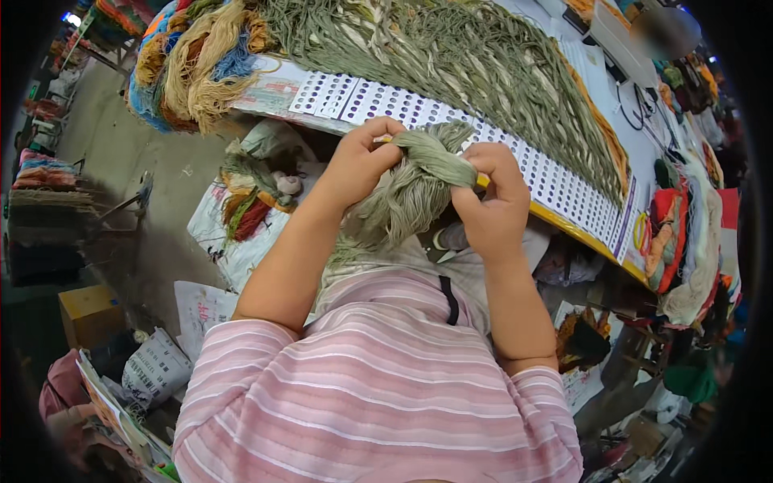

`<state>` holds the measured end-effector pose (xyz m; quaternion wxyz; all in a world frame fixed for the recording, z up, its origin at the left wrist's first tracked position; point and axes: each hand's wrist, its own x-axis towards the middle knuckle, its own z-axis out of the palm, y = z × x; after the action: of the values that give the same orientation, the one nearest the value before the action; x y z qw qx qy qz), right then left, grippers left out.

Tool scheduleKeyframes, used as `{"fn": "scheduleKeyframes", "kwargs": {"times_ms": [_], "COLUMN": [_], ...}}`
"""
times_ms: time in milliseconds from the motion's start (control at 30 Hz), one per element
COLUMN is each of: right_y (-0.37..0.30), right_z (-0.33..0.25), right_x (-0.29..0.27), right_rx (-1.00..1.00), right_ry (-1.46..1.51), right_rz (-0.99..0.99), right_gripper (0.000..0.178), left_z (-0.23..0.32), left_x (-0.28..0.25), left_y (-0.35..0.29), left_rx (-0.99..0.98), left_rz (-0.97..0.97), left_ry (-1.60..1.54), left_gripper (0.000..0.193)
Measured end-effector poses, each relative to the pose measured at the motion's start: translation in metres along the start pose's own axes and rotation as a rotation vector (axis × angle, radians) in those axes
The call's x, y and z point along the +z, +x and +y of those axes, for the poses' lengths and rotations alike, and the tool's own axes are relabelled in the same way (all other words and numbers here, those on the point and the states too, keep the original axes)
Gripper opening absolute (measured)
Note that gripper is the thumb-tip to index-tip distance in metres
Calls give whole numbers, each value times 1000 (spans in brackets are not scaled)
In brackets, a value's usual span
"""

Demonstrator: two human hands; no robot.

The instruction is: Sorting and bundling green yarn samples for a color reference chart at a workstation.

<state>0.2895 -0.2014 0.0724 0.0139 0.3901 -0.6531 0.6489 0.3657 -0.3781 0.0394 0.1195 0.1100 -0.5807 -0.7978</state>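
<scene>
A thick bundle of grey-green yarn [411,189] is stretched between my two hands above my lap, in front of the table's near edge. My left hand [366,161] grips its upper left part, thumb and fingers closed on the strands. On the other side my right hand [495,193] pinches the yarn between thumb and curled fingers. The strands cross in a twisted fold between the hands, and loose lengths hang down toward my lap. Just beyond my hands, a white strip with rows of round holes [475,125] runs along the table edge.
Green yarn skeins [451,56] cover the table behind the strip. Tan, blue and orange yarn [201,64] hangs over its left end; red and cream skeins [684,233] hang at the right. A white sack [217,213] with yarn lies on the floor, near a cardboard box [93,314].
</scene>
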Motion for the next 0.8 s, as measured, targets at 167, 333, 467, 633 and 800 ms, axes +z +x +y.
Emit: {"fn": "scheduleKeyframes", "kwargs": {"times_ms": [167,333,467,633,800], "right_y": [-8,6,5,4,25], "right_z": [0,16,27,18,13], "right_x": [-4,-19,-25,-14,-35], "right_rx": [185,690,803,749,780], "right_ry": [230,609,910,959,899], "right_rz": [21,-8,-45,77,472], "right_gripper": [15,9,10,10,13], "left_z": [-1,-29,4,28,41], "left_x": [50,23,-7,-16,-35], "left_y": [-13,-31,-50,-59,-78], "left_rx": [-537,-695,-473,-507,-498], "left_rz": [116,-640,-605,-500,-515], "left_ry": [-493,-890,-368,-161,-169], "left_gripper": [19,75,82,45,32]}}
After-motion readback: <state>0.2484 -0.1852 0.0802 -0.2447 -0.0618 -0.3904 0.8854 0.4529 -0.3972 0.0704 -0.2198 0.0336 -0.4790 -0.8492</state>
